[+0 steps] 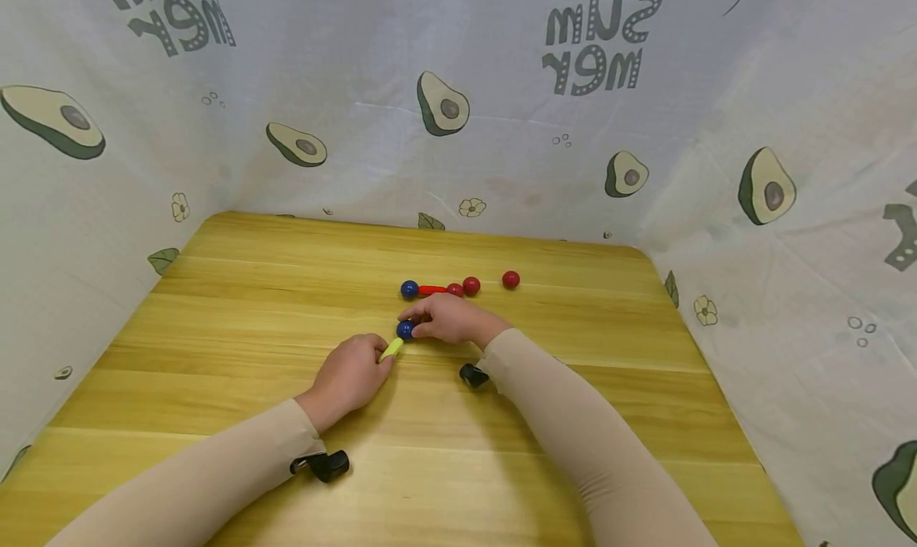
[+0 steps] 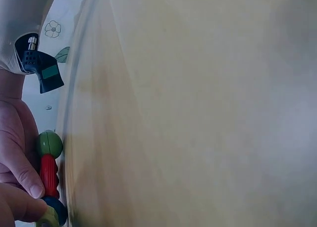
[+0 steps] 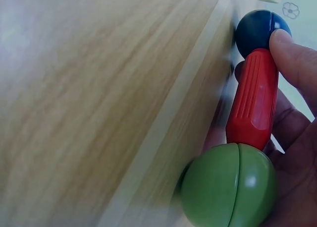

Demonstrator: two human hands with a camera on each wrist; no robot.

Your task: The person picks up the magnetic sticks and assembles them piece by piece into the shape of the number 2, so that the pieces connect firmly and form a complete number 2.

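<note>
My left hand (image 1: 353, 374) pinches a yellow rod (image 1: 391, 349) whose far end meets a blue ball (image 1: 405, 330). Thumb and fingers of my right hand (image 1: 453, 318) hold that same ball. In the right wrist view, a ribbed red rod (image 3: 254, 98) joins the blue ball (image 3: 255, 33) to a green ball (image 3: 230, 187) beneath the palm. The left wrist view shows this piece too, with its green ball (image 2: 49, 143) and red rod (image 2: 48, 175) beside a hand. From the head view, my right hand hides the red rod and green ball.
Behind my right hand lies another piece: a blue ball (image 1: 409, 290), a red rod (image 1: 431, 290) and a red ball (image 1: 454, 291). A second red ball (image 1: 471, 286) sits beside it, a third (image 1: 511, 279) farther right. Printed cloth (image 1: 358, 189) surrounds the wooden table (image 1: 272, 268).
</note>
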